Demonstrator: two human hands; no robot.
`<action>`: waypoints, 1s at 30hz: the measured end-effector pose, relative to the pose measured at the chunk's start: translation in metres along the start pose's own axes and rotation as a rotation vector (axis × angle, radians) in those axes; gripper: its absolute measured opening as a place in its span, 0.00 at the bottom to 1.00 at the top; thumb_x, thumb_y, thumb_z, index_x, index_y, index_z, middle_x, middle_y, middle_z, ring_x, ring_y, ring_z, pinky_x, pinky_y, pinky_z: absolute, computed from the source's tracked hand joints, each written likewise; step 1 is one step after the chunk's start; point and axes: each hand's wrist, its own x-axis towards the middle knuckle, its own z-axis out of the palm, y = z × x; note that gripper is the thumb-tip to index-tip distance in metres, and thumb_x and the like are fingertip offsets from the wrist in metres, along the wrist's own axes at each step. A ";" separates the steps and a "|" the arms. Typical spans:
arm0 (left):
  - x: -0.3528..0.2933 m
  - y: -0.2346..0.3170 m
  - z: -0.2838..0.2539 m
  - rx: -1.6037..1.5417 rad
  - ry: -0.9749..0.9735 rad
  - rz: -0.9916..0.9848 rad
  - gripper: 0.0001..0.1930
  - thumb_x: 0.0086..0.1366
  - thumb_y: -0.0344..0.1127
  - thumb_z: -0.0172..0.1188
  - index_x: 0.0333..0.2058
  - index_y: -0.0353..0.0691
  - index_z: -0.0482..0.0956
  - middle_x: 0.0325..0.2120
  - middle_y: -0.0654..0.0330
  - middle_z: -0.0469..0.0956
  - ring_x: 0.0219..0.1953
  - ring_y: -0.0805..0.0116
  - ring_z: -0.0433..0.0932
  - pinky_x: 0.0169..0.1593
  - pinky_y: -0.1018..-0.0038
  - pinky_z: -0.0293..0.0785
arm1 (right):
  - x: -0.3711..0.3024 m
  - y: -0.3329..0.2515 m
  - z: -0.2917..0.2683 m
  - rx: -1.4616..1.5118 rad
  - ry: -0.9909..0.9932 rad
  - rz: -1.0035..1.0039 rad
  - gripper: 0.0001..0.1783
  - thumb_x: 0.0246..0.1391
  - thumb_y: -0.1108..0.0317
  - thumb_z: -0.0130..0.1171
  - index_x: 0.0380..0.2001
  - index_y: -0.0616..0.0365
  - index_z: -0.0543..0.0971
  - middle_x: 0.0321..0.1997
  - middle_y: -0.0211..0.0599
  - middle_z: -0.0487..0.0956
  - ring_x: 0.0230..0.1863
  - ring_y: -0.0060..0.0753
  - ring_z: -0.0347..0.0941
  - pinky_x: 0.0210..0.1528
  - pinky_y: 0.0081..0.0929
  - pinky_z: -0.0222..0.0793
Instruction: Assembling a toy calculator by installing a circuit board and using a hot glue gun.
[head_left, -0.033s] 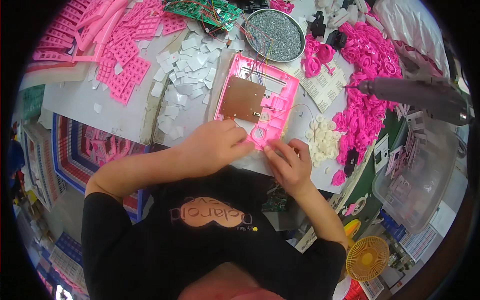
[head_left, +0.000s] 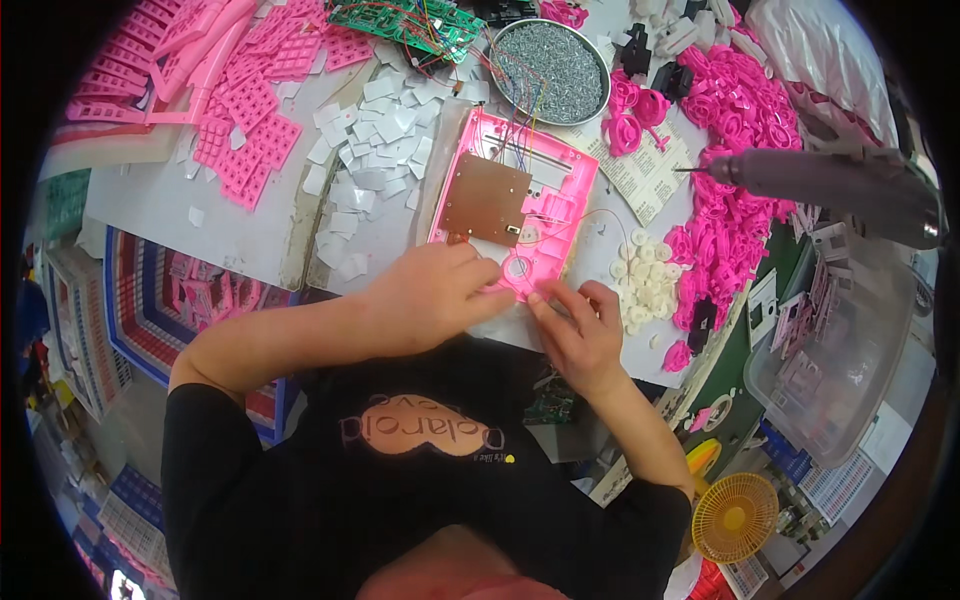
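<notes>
In front of me lies a pink plastic casing with its inside facing up. A brown circuit board sits in it, with thin wires running from it. At the casing's near end is a pink plastic ring around a pale round part. My left hand is closed, its fingers curled against the left side of this ring; the fingertips are partly hidden. My right hand has thumb and fingers pinched at the casing's near right edge, just beside the ring.
A round dish of screws stands beyond the casing, near green circuit boards. White pieces lie left, white round parts and pink rings right. An electric screwdriver hangs at the right above the pile.
My left hand has shifted very slightly up and to the right at the ring. The hanging screwdriver has swung a little to the left. My right hand stays almost in place.
</notes>
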 end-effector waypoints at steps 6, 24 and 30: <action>0.004 -0.002 0.011 0.129 -0.130 0.090 0.25 0.58 0.34 0.57 0.56 0.47 0.76 0.42 0.61 0.74 0.42 0.62 0.74 0.47 0.61 0.70 | 0.045 0.029 -0.036 0.365 -0.130 0.121 0.13 0.41 0.78 0.62 0.34 0.58 0.84 0.48 0.40 0.79 0.42 0.45 0.74 0.40 0.33 0.74; 0.083 -0.098 -0.029 0.286 0.446 -0.258 0.11 0.52 0.37 0.67 0.33 0.38 0.81 0.29 0.54 0.79 0.38 0.50 0.78 0.44 0.60 0.71 | 0.137 0.034 0.034 0.295 0.164 0.576 0.11 0.49 0.64 0.62 0.24 0.63 0.79 0.22 0.49 0.80 0.24 0.46 0.78 0.30 0.41 0.71; 0.080 -0.103 -0.035 0.134 0.384 -0.263 0.08 0.55 0.33 0.65 0.33 0.37 0.82 0.34 0.54 0.81 0.41 0.52 0.78 0.47 0.62 0.72 | 0.124 0.022 0.041 0.362 0.220 0.257 0.09 0.42 0.64 0.64 0.24 0.59 0.80 0.25 0.40 0.79 0.30 0.44 0.76 0.33 0.40 0.73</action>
